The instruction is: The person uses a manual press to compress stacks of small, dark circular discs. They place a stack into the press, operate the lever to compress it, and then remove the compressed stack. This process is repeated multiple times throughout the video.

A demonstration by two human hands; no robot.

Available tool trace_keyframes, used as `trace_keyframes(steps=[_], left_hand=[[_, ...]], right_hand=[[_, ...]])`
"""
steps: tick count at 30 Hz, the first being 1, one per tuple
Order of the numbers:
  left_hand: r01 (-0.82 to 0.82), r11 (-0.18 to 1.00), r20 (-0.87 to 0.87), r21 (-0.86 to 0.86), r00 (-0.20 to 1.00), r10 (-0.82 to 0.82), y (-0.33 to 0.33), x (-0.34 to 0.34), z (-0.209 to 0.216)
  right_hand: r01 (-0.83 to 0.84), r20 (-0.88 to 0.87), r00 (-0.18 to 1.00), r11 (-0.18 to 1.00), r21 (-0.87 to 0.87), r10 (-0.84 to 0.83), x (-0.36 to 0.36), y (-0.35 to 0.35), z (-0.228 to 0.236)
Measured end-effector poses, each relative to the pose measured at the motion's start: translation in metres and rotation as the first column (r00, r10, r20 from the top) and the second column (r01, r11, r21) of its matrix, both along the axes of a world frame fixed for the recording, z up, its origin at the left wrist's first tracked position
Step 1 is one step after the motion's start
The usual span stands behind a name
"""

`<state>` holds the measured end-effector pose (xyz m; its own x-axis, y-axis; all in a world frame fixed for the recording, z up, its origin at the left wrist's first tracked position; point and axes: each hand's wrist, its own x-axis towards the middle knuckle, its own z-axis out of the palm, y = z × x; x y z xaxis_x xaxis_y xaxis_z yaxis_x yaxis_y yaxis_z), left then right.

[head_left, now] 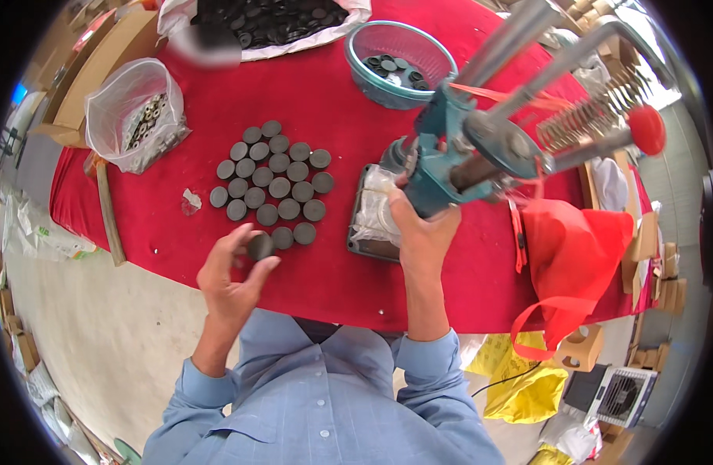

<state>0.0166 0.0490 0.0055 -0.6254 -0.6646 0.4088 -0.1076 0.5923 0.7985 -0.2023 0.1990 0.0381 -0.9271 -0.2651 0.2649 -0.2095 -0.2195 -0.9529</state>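
Observation:
Between the thumb and fingers of my left hand point(231, 271) is a dark round disc point(260, 246), held just off the near edge of a cluster of similar discs. Those grey-black discs point(279, 187) lie flat in loose rows on the red cloth. My right hand point(423, 229) reaches in at the lower part of a blue-green hand press point(438, 174). Its fingers bend in around the press, and their tips are hidden, so what they grip does not show. Beside that hand, the press's base point(366, 246) carries clear plastic wrapping point(376, 208).
A blue basin point(399, 97) and a white sack point(291, 48) hold black discs at the back. Small metal parts fill a clear plastic tub point(112, 128) at left, near a hammer point(108, 209). A red bag point(573, 256) and a red knobbed lever point(647, 130) are at right.

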Motion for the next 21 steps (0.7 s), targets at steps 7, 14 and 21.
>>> trace_keyframes(steps=[7, 14, 21], left_hand=[[0.304, 0.952, -0.002, 0.04, 0.953, -0.304, 0.055, -0.108, -0.002], [0.288, 0.953, -0.22, 0.089, 0.939, -0.264, 0.069, -0.139, -0.008], [0.274, 0.954, -0.123, 0.123, 0.958, -0.26, 0.079, -0.155, -0.028]], right_hand=[[-0.146, 0.032, 0.989, 0.968, 0.205, 0.143, -0.005, 0.085, 0.013], [-0.062, -0.021, 0.998, 0.994, 0.094, 0.064, -0.007, 0.15, 0.053], [0.031, -0.172, 0.985, 0.999, 0.032, -0.025, -0.025, 0.13, 0.105]])
